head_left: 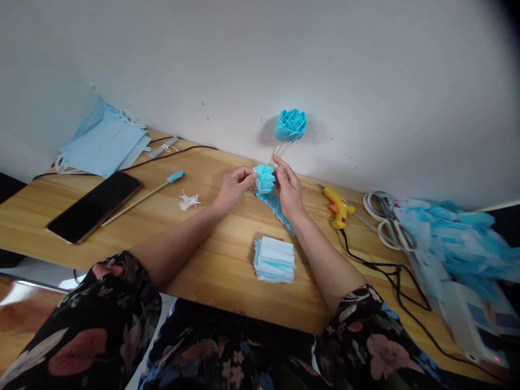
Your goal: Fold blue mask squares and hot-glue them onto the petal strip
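My left hand (pixel 234 187) and my right hand (pixel 289 188) are both closed on a folded blue paper piece (pixel 264 179) held just above the wooden table (pixel 170 238). A chain of folded blue pieces (pixel 280 211) trails from it down to the table under my right wrist. A stack of cut blue squares (pixel 275 259) lies near the front edge between my forearms. Behind my hands a finished blue flower on a stick (pixel 290 125) leans against the white wall.
A yellow glue gun (pixel 339 207) with a black cord lies right of my hand, then scissors (pixel 385 219) and a heap of blue scraps (pixel 459 244). On the left lie a phone (pixel 95 206), a stick with a blue tip (pixel 142 198), white scraps (pixel 189 201) and blue face masks (pixel 103 143).
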The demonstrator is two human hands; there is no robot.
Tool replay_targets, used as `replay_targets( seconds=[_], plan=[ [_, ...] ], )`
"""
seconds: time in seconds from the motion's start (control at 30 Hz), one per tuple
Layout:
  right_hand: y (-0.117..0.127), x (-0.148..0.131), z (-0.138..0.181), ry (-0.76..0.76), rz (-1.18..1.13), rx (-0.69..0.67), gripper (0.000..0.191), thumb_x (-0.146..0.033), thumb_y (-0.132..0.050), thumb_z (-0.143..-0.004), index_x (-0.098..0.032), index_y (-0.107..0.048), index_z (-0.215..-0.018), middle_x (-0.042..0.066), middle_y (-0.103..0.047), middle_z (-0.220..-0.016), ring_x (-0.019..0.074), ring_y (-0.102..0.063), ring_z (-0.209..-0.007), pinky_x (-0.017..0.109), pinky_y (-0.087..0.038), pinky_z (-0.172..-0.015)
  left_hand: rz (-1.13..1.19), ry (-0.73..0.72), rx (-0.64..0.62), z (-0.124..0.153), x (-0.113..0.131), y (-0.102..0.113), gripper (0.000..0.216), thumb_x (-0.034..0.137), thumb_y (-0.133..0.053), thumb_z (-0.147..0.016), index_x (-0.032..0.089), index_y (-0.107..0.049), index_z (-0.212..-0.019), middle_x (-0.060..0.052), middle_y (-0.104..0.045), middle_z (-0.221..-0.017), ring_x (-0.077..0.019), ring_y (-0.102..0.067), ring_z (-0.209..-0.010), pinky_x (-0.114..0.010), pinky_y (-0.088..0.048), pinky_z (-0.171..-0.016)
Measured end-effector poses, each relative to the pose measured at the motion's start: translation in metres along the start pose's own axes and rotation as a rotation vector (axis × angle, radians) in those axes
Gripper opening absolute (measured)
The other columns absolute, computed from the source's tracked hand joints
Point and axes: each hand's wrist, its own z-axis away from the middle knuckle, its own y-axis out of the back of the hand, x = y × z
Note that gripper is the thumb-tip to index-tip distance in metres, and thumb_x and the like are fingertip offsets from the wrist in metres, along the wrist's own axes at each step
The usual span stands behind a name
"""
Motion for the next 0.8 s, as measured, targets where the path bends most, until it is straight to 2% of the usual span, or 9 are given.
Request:
replay_targets(
  seconds=[0.13, 0.3, 0.53, 0.67, 0.8],
  plan=[
    [-0.0007, -0.0022, 0.001, 0.037, -0.037, -0.024, 0.053, -0.061, -0.061, -0.089, -0.028, -0.066, -0.13, 0.002, -0.065, -0.094, 0.0156, -0.057, -0.081, 0.03, -0.051, -0.074, -0.009, 0.005, 0.01, 0.0001, -0.0002, -0.0002, 0.026, 0.037, -0.073, -0.081, 0.016, -0.062, -0.069, 0.003, -0.056, -0.059, -0.0075, -0.048, -0.057, -0.021, -0.039, -0.058],
    [-0.0031, -0.0006, 0.0004, 0.077, -0.009, -0.049, 0.051, -0.051, -0.072, -0.082, -0.029, -0.066, -0.128, 0.0, -0.06, -0.084, 0.0145, -0.053, -0.074, 0.028, -0.048, -0.067, -0.022, 0.005, -0.018, -0.0003, -0.0006, 0.0, 0.025, 0.036, -0.073, -0.081, 0.017, -0.062, -0.069, 0.004, -0.053, -0.059, -0.0081, -0.046, -0.056, -0.023, -0.039, -0.058],
    [-0.0029, -0.0057, 0.0009, 0.051, -0.044, -0.038, 0.049, -0.053, -0.067, -0.085, -0.027, -0.067, -0.127, 0.001, -0.061, -0.086, 0.0131, -0.053, -0.073, 0.027, -0.047, -0.065, -0.053, 0.005, -0.063, 0.0011, -0.0036, 0.0001, 0.028, 0.041, -0.074, -0.08, 0.016, -0.062, -0.073, 0.003, -0.056, -0.065, -0.0088, -0.049, -0.06, -0.023, -0.039, -0.06],
    [-0.0038, -0.0054, 0.0002, 0.063, -0.061, -0.049, 0.05, -0.051, -0.071, -0.082, -0.029, -0.067, -0.127, -0.001, -0.06, -0.085, 0.0117, -0.053, -0.071, 0.026, -0.046, -0.063, -0.097, -0.021, -0.128, 0.0041, -0.0011, -0.0004, 0.03, 0.043, -0.074, -0.078, 0.016, -0.062, -0.073, 0.002, -0.059, -0.068, -0.0093, -0.052, -0.063, -0.023, -0.042, -0.063],
    [-0.0046, -0.0023, -0.0006, 0.097, -0.072, 0.014, 0.044, -0.045, -0.075, -0.08, -0.028, -0.069, -0.121, -0.002, -0.06, -0.08, 0.0105, -0.054, -0.068, 0.024, -0.045, -0.061, -0.148, -0.027, -0.16, 0.0063, 0.003, -0.0016, 0.029, 0.041, -0.073, -0.079, 0.016, -0.061, -0.072, 0.002, -0.06, -0.068, -0.009, -0.052, -0.064, -0.022, -0.042, -0.064]
  ],
)
